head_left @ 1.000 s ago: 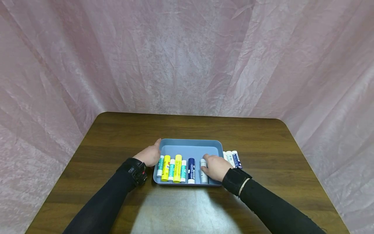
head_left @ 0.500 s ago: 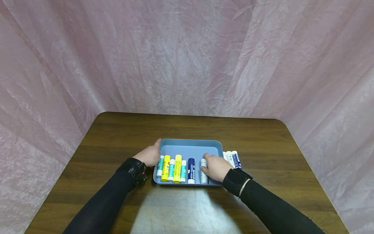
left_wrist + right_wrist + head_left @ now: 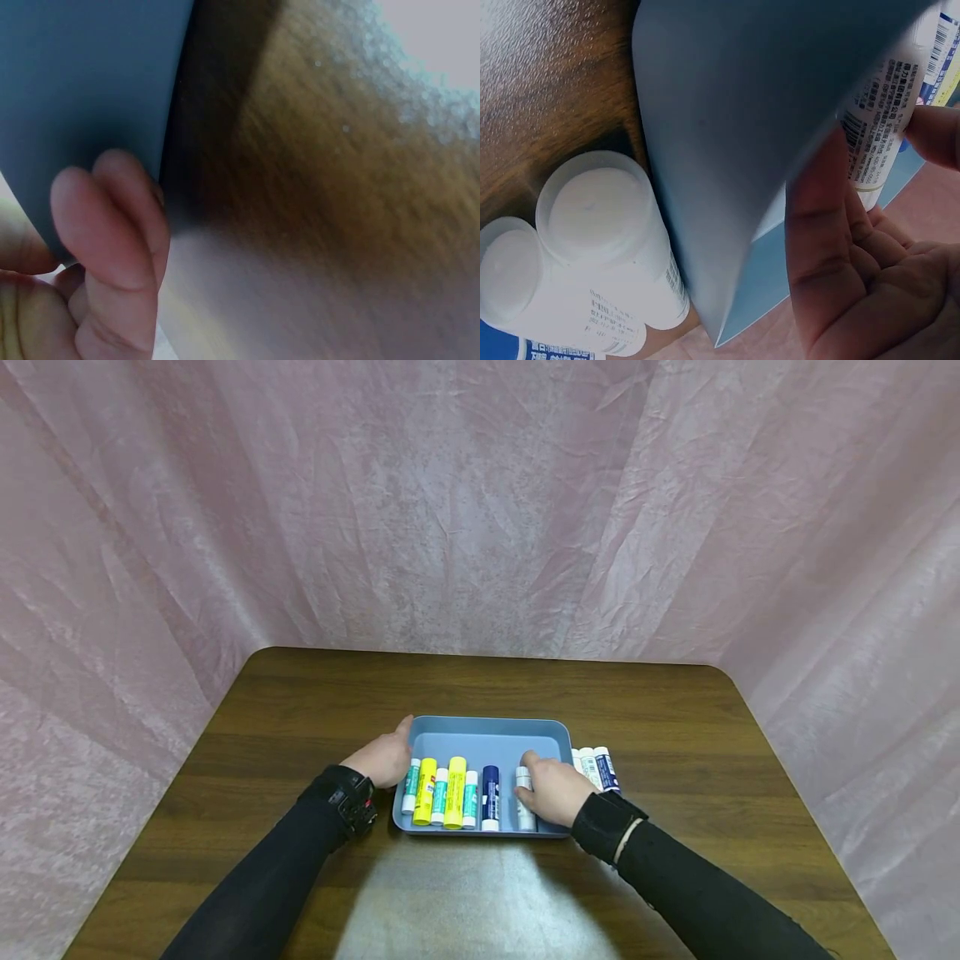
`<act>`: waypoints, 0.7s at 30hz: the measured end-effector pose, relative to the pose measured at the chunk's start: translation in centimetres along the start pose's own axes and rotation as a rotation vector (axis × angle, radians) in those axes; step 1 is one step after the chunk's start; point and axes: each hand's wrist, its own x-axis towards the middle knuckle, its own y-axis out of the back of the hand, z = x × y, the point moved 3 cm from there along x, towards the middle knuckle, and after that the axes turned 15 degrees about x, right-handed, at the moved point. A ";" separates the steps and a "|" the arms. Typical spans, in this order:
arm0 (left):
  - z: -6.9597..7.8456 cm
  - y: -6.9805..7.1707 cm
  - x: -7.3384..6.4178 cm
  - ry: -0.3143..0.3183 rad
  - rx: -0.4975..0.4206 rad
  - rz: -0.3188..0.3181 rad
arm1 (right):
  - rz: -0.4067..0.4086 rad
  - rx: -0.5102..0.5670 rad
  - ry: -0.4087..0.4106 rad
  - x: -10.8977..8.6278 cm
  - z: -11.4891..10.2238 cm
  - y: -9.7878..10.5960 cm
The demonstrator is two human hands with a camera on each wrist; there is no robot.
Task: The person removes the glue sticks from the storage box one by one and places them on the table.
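A shallow blue-grey tray (image 3: 480,727) holds a row of glue sticks in the head view. From the left lie teal-and-white ones alternating with yellow ones (image 3: 455,793), then a navy one (image 3: 491,797). My left hand (image 3: 386,758) holds the tray's left side; in the left wrist view its fingers (image 3: 112,240) press the outer wall, thumb by the rim. Inside the tray's right part, my right hand (image 3: 558,789) pinches a white glue stick (image 3: 523,806) between thumb and fingers. The right wrist view shows that glue stick's printed label (image 3: 885,112) partly behind the tray wall.
Several more glue sticks (image 3: 590,764), white and navy, lie on the wooden table (image 3: 480,685) just outside the tray's right wall, partly hidden by my right hand. A pink curtain (image 3: 480,510) hangs behind the table.
The white glue stick has shifted very slightly to the right at its near end, in my right hand. The left hand and tray have not moved.
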 end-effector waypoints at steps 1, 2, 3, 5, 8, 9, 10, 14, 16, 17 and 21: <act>0.0 0.0 0.0 -0.001 -0.001 -0.001 | 0.000 0.005 0.001 0.0 0.0 0.0; 0.0 0.0 0.0 -0.002 -0.002 0.000 | 0.002 0.009 0.002 0.0 0.0 0.0; 0.0 0.0 0.0 -0.002 -0.002 -0.001 | 0.005 0.012 0.003 0.0 0.1 0.0; 0.0 0.0 -0.1 -0.005 -0.001 0.000 | 0.009 0.018 0.005 0.1 0.1 -0.1; 0.0 0.0 -0.1 -0.004 0.002 0.003 | 0.012 0.025 0.005 0.1 0.2 -0.2; 0.0 0.0 -0.1 -0.004 0.004 0.004 | 0.013 0.026 0.005 0.1 0.2 -0.2; 0.0 0.0 -0.1 -0.004 0.005 0.006 | 0.011 0.029 0.004 0.1 0.2 -0.2; 0.0 0.0 -0.1 -0.001 0.008 0.013 | 0.006 0.038 -0.005 0.1 0.2 -0.1; 0.0 0.0 0.0 0.000 0.008 0.014 | 0.007 0.040 -0.007 0.1 0.2 -0.1; 0.0 0.0 0.0 0.002 0.009 0.013 | 0.009 0.040 -0.007 0.1 0.2 0.0; 0.0 0.0 0.1 0.003 0.009 0.006 | 0.020 0.046 -0.006 0.0 0.2 0.1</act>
